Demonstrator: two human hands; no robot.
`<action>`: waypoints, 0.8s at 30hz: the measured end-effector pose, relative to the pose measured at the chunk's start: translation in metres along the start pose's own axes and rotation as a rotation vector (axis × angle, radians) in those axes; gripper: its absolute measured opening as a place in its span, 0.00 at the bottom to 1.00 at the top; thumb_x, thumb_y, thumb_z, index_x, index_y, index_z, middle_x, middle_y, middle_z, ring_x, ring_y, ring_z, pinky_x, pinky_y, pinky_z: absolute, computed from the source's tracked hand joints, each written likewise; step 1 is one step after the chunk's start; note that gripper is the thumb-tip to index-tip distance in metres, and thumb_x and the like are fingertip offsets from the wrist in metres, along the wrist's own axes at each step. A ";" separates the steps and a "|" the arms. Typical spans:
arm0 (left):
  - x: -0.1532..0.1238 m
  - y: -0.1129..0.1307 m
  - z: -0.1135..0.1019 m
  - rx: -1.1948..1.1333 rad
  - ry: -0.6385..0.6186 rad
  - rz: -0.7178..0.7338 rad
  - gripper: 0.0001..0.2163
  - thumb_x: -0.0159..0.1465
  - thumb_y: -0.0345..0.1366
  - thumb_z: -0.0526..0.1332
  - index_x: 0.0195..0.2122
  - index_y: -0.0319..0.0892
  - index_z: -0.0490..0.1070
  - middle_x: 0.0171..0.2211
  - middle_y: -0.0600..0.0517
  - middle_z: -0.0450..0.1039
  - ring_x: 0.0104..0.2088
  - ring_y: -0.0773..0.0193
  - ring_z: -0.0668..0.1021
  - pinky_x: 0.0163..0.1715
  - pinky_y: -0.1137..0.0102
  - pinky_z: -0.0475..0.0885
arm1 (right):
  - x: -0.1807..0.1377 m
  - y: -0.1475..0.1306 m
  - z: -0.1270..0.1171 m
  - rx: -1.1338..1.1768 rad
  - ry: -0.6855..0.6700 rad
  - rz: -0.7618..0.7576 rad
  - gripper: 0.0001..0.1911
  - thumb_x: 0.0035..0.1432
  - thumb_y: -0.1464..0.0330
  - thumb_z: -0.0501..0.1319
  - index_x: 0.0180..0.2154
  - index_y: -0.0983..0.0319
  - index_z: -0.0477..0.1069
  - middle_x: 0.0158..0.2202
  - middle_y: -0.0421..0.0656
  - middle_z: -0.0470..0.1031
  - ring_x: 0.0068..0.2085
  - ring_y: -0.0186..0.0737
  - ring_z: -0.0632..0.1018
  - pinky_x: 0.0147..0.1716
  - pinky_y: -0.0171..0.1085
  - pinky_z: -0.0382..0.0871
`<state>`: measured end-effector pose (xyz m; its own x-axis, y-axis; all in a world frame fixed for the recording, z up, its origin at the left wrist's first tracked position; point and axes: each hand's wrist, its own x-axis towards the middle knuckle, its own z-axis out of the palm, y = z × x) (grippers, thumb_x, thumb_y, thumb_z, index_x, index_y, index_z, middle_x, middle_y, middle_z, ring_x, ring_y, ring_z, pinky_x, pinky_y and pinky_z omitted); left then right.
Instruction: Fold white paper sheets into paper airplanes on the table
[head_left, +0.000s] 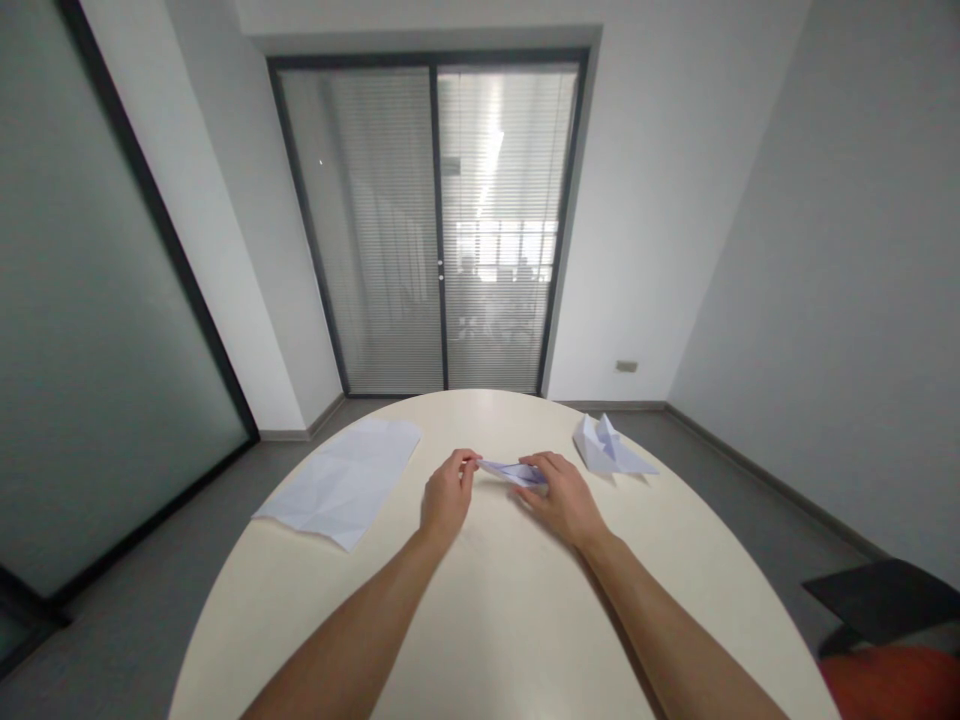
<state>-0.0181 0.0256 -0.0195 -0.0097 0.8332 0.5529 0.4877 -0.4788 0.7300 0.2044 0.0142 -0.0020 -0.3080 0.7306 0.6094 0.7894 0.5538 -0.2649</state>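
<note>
Between my two hands is a small piece of folded paper (504,470), white with a bluish tint, held just above the table. My left hand (450,490) pinches its pointed left end between thumb and fingertips. Around the wider right end, my right hand (559,490) has its fingers on top and its thumb below. Part of the right end is hidden by those fingers. To the right sits a folded paper figure (609,448) with two upright peaks. On the left lies a creased sheet of paper (352,480), spread flat.
The round cream table (480,620) fills the lower middle. A black chair part (885,598) and a red-orange seat (892,680) are at the lower right. Beyond the table stands a glass door with blinds (442,230).
</note>
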 end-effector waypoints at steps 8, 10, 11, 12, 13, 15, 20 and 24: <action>0.000 0.001 0.000 0.028 0.017 -0.010 0.07 0.71 0.38 0.54 0.42 0.48 0.70 0.39 0.54 0.80 0.39 0.64 0.81 0.39 0.71 0.72 | -0.001 0.000 0.002 0.020 -0.028 0.060 0.08 0.64 0.62 0.60 0.43 0.58 0.71 0.39 0.44 0.79 0.42 0.45 0.77 0.46 0.42 0.68; 0.000 0.002 0.000 0.036 0.021 -0.016 0.06 0.71 0.38 0.54 0.42 0.48 0.71 0.39 0.54 0.80 0.38 0.64 0.81 0.38 0.71 0.72 | -0.001 0.000 0.002 0.017 -0.044 0.075 0.08 0.65 0.62 0.58 0.42 0.58 0.71 0.38 0.43 0.79 0.42 0.44 0.77 0.45 0.41 0.68; 0.000 0.003 0.000 0.037 0.022 -0.017 0.06 0.71 0.38 0.54 0.42 0.48 0.71 0.38 0.54 0.80 0.38 0.64 0.81 0.38 0.71 0.72 | -0.002 0.000 0.002 0.015 -0.049 0.083 0.08 0.65 0.62 0.58 0.42 0.58 0.71 0.38 0.43 0.79 0.41 0.44 0.77 0.44 0.41 0.68; 0.000 0.004 -0.001 0.036 0.022 -0.017 0.06 0.71 0.38 0.54 0.42 0.48 0.71 0.39 0.54 0.80 0.38 0.64 0.81 0.38 0.71 0.73 | -0.002 0.000 0.002 0.013 -0.054 0.092 0.09 0.66 0.61 0.57 0.42 0.58 0.71 0.38 0.43 0.79 0.41 0.44 0.77 0.44 0.41 0.68; 0.000 0.004 -0.001 0.033 0.021 -0.017 0.07 0.71 0.38 0.54 0.42 0.47 0.71 0.39 0.53 0.80 0.38 0.63 0.81 0.38 0.71 0.73 | -0.002 0.000 0.002 0.010 -0.060 0.101 0.09 0.66 0.61 0.56 0.43 0.58 0.72 0.38 0.43 0.79 0.41 0.44 0.77 0.43 0.41 0.68; 0.000 0.005 -0.002 0.029 0.019 -0.023 0.07 0.71 0.37 0.54 0.42 0.47 0.71 0.39 0.53 0.80 0.39 0.63 0.81 0.39 0.70 0.73 | -0.002 -0.001 0.002 0.012 -0.074 0.113 0.10 0.66 0.61 0.56 0.43 0.58 0.72 0.39 0.44 0.79 0.41 0.44 0.78 0.43 0.41 0.69; 0.000 0.003 -0.001 0.013 0.014 -0.026 0.07 0.71 0.38 0.54 0.42 0.47 0.70 0.39 0.52 0.80 0.39 0.63 0.81 0.39 0.70 0.74 | -0.001 -0.001 0.001 0.038 -0.092 0.127 0.12 0.66 0.62 0.54 0.45 0.58 0.73 0.42 0.44 0.80 0.42 0.44 0.78 0.44 0.41 0.69; 0.000 0.000 0.003 -0.085 0.005 -0.031 0.12 0.69 0.37 0.56 0.53 0.47 0.67 0.44 0.50 0.78 0.40 0.64 0.81 0.35 0.72 0.75 | 0.000 -0.001 0.000 0.074 -0.080 0.140 0.12 0.67 0.62 0.53 0.44 0.57 0.73 0.42 0.43 0.80 0.42 0.43 0.79 0.43 0.40 0.70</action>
<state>-0.0153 0.0267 -0.0212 -0.0285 0.8467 0.5313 0.4112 -0.4745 0.7783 0.2039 0.0139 -0.0021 -0.2413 0.8308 0.5015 0.7873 0.4697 -0.3993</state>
